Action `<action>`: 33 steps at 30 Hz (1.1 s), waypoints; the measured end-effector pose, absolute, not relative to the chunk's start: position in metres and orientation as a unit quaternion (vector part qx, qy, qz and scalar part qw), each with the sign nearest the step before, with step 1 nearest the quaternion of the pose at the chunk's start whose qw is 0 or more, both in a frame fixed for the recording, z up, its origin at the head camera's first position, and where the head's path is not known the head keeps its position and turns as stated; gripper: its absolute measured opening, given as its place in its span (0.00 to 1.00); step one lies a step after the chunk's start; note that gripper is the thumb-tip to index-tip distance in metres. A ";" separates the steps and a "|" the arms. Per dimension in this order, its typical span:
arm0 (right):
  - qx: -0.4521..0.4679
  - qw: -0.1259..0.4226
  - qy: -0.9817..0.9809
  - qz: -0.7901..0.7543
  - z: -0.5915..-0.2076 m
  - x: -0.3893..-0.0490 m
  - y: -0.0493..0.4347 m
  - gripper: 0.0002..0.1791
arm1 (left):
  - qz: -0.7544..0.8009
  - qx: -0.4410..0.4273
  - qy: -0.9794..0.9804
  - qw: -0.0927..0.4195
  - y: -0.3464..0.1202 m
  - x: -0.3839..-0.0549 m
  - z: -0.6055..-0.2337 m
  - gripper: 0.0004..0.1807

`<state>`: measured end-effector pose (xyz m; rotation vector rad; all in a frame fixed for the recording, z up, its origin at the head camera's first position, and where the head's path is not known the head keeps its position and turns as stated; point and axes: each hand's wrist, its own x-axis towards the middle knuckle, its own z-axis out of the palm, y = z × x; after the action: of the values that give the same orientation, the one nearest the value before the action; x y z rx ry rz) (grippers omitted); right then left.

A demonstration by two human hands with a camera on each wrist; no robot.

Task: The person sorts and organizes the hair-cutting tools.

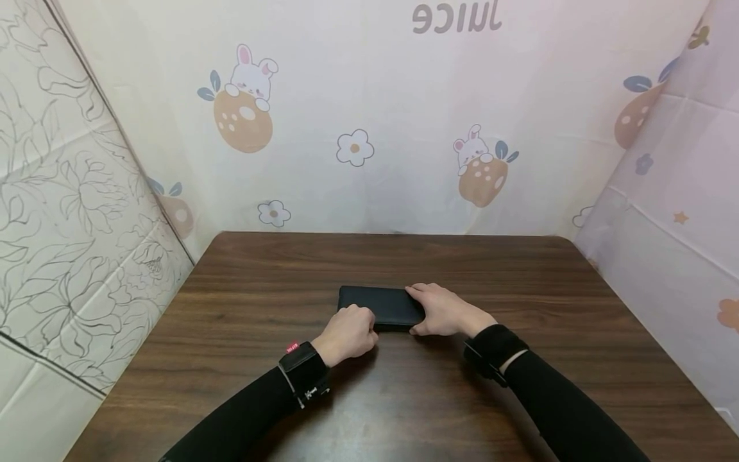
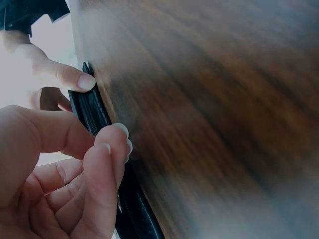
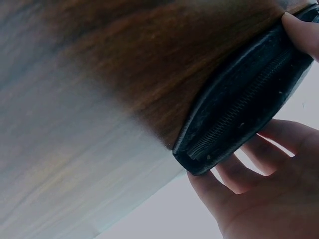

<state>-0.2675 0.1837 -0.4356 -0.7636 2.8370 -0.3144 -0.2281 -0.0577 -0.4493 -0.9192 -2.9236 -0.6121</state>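
Observation:
A black zip-up wallet [image 1: 389,304] lies on the wooden table, its long side facing the person. My right hand [image 1: 444,310] grips its right end, thumb at the near edge and fingers round the far side. In the right wrist view the zipper [image 3: 234,112] runs along the wallet's edge between thumb and fingers. At the near left part of the wallet, my left hand [image 1: 348,332] has its fingers curled. Its fingertips [image 2: 115,139] pinch together right at the zipped edge in the left wrist view; the zipper pull is hidden there.
The brown wooden table [image 1: 260,269] reaches out on all sides of the wallet. Behind it hangs a pale curtain [image 1: 404,96] with rabbit and fruit prints. A flower-patterned sheet [image 1: 75,212] is on the left. Black bands [image 1: 306,367] with cameras are strapped round both wrists.

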 end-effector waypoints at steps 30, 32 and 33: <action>-0.261 0.094 0.955 -0.103 -0.438 -0.267 0.185 0.50 | -0.194 -0.288 -0.938 0.013 -0.067 -0.226 -0.449 0.22; -0.263 0.094 0.955 -0.104 -0.437 -0.267 0.186 0.50 | -0.197 -0.289 -0.937 0.020 -0.069 -0.226 -0.449 0.24; -0.262 0.093 0.955 -0.104 -0.436 -0.267 0.186 0.50 | -0.198 -0.289 -0.936 0.024 -0.069 -0.226 -0.448 0.24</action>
<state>-0.2672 0.1858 -0.4363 -0.7788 2.8339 -0.3072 -0.2257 -0.0692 -0.4480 -0.8943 -2.8977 -0.6122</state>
